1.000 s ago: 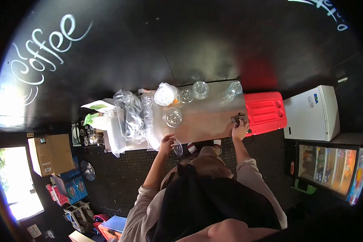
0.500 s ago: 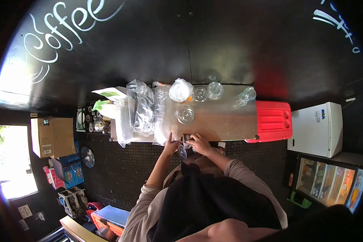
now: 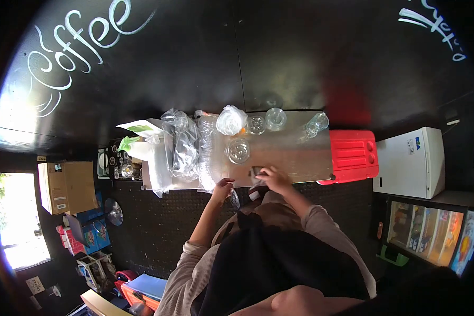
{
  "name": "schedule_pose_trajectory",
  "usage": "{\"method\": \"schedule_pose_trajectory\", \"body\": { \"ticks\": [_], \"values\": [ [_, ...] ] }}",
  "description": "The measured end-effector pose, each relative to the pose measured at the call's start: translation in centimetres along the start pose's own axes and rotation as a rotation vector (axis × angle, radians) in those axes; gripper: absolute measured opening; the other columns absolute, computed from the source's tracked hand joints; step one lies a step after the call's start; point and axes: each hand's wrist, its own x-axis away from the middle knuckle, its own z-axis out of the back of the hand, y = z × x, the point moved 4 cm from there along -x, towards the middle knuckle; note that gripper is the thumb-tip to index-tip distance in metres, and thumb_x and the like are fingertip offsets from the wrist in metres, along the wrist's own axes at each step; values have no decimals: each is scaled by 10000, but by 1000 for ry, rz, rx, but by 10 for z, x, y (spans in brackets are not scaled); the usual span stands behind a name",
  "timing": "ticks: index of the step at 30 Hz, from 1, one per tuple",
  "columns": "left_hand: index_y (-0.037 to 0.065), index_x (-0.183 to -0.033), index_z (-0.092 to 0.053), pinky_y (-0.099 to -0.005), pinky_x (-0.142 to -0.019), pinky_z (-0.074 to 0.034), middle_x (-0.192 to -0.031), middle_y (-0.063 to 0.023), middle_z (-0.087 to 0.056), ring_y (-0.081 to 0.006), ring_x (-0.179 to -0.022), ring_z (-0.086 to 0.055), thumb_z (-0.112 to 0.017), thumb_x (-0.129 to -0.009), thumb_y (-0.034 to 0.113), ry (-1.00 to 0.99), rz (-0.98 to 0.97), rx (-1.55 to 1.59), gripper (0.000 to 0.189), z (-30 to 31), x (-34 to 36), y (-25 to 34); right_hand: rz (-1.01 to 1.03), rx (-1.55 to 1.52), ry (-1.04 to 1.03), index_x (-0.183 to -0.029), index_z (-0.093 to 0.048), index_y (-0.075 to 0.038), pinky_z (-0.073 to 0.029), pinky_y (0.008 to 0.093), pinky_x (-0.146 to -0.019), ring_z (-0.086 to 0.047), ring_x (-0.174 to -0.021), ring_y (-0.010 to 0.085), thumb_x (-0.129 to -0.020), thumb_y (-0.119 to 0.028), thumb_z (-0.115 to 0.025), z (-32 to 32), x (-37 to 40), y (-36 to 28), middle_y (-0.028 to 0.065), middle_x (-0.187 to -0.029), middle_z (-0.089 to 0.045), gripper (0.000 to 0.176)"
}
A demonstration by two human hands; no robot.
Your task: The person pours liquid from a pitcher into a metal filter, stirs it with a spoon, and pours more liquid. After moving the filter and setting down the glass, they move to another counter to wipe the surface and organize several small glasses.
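A clear glass or lid [image 3: 234, 198] hangs below the table's front edge, held in my left hand [image 3: 223, 189]. My right hand [image 3: 273, 179] is closed on a small dark cloth [image 3: 256, 175] at the front edge, a little to the right. Behind my hands, a round clear glass dish [image 3: 239, 151] sits on the table [image 3: 295, 158]. Farther back are a white plastic-wrapped item [image 3: 231, 120], two clear glasses [image 3: 256, 125] and, to the right, another glass [image 3: 317, 125] that looks tipped over.
Stacked clear plastic cups [image 3: 208, 150] and a plastic bag [image 3: 184, 150] lie on the table's left part. A red cooler [image 3: 353, 155] adjoins its right end, beside a white freezer [image 3: 410, 162]. Cardboard boxes [image 3: 68, 187] stand at far left.
My right hand has moved right, away from my left hand, taking the dark cloth with it. My left hand stays near the glass item. The view has shifted slightly.
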Motion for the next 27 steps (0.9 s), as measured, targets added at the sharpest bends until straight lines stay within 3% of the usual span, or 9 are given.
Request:
{"method": "schedule_pose_trajectory", "body": {
  "ticks": [6,7,9,12,14,16,20,22,27],
  "values": [
    [44,-1124,-569,-189,-516,-397,-764,19,-553,-57,-594,-484,-556,-851,56,-25,-18,70,273,-17,-9,8,-591,343,426,-1103,-677,-225,-459,436,-871,-515,-1017,325,-725,-130,-691,79,80,77,70,-1136,-549,390],
    [45,-1120,-567,-190,-523,-400,-780,15,-559,-57,-603,-485,-552,-853,54,-14,-18,62,268,-19,-11,8,-590,350,426,-1103,-677,-225,-459,436,-871,-515,-1017,325,-725,-130,-691,79,86,88,70,-1136,-549,390],
    [38,-1098,-576,-191,-492,-384,-763,6,-561,-56,-575,-481,-555,-850,44,2,-41,101,248,-23,-15,5,-949,402,539,-1145,-659,-221,-449,448,-869,-508,-1025,340,-745,-161,-696,86,104,109,93,-1132,-548,406],
    [31,-1073,-585,-191,-463,-367,-750,-4,-569,-54,-554,-478,-560,-846,34,30,-55,128,229,-32,-15,7,-1026,350,492,-1137,-669,-235,-461,448,-871,-505,-1035,365,-759,-147,-672,77,90,114,113,-1171,-532,388],
    [31,-1070,-585,-191,-466,-366,-755,-5,-575,-53,-562,-479,-562,-843,34,50,-43,121,228,-37,-14,9,-944,381,473,-1138,-668,-226,-456,445,-872,-503,-1030,362,-769,-156,-660,64,71,101,121,-1148,-540,375],
    [34,-1073,-585,-194,-475,-369,-771,-10,-587,-52,-570,-476,-568,-837,31,10,-64,133,237,-43,-12,12,-664,440,477,-1140,-666,-218,-456,444,-864,-509,-1027,349,-778,-151,-643,46,42,73,116,-1115,-552,370],
    [31,-1071,-581,-213,-540,-416,-809,-24,-620,-72,-614,-511,-565,-842,41,54,-115,-12,230,-52,-2,35,-384,84,109,-1086,-699,-200,-453,438,-862,-521,-1024,328,-766,-136,-634,26,-12,11,99,-1089,-562,332],
    [31,-1060,-577,-241,-654,-467,-859,-41,-654,-96,-712,-577,-571,-834,28,40,-319,-159,226,-57,-4,47,-128,-30,135,-1028,-726,-189,-451,444,-860,-520,-1032,329,-750,-117,-634,3,-15,6,101,-1080,-567,301],
    [35,-1039,-578,-262,-745,-488,-886,-48,-679,-111,-816,-622,-587,-794,-11,34,-427,-176,249,-78,-1,82,-35,-146,129,-999,-737,-204,-426,422,-910,-523,-1056,307,-701,-40,-650,30,-6,20,81,-1079,-576,352]
  ]
}}
